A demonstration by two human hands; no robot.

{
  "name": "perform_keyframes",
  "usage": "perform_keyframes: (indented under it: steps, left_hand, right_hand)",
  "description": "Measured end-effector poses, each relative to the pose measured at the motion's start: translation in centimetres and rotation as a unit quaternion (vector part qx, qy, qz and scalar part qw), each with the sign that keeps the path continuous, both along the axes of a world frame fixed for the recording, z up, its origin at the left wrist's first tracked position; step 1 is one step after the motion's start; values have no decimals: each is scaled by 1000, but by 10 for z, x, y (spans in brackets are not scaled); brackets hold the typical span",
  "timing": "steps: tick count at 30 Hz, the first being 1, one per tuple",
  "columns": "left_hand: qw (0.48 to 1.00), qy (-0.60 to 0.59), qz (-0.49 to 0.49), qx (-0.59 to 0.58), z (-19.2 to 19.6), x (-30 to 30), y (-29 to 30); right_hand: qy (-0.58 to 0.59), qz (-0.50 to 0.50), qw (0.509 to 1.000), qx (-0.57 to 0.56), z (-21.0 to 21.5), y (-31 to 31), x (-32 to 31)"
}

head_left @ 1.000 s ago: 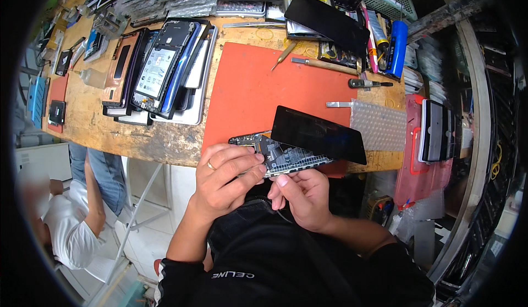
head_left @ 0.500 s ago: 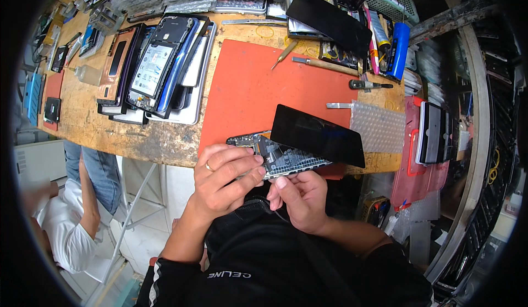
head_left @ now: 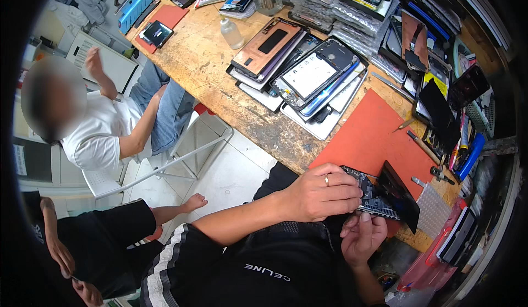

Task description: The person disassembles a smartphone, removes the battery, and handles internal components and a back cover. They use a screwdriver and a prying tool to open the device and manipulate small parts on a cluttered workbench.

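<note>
An opened smartphone (head_left: pixel 379 203), its inner board and frame exposed, is held at the near edge of a red-orange work mat (head_left: pixel 357 134). My left hand (head_left: pixel 325 192), with a ring on one finger, is closed over the phone's left end. Its thumb is hidden. A black screen panel (head_left: pixel 400 194) slants across the phone's right end. My right hand (head_left: pixel 364 238) is just below the phone's lower edge. Its thumb and fingers are pinched together at that edge; what lies between the fingertips is hidden.
Stacked phone parts (head_left: pixel 313 79) lie left of the mat. A thin-handled tool (head_left: pixel 403 124), a wooden-handled tool (head_left: pixel 422 145) and a bubble-wrap sheet (head_left: pixel 437 208) lie right. A seated person in a white shirt (head_left: pixel 104 123) and another in black (head_left: pixel 91 246) are left.
My view has swung left, bringing more of both people into sight, so the bench appears shifted right and turned. Both hands stay at the phone, with the screen panel still slanting over its end.
</note>
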State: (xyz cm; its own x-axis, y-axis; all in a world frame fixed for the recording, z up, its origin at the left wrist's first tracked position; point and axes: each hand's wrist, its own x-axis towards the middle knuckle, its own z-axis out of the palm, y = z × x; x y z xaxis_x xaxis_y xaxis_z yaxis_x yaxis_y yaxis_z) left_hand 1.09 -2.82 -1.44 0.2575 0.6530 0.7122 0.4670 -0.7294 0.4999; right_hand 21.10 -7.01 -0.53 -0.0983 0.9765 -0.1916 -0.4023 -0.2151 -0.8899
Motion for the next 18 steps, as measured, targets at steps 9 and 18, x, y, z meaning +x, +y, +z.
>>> perform_keyframes:
  steps: [9,18]
  left_hand:
    - [1000,-3,-2,-5,-2,-5,-1]
    - [1000,-13,3,5,-5,-3,-2]
  right_hand:
    - [-7,10,1000,7,-5,2,0]
    - [-15,7,1000,13,-8,2,0]
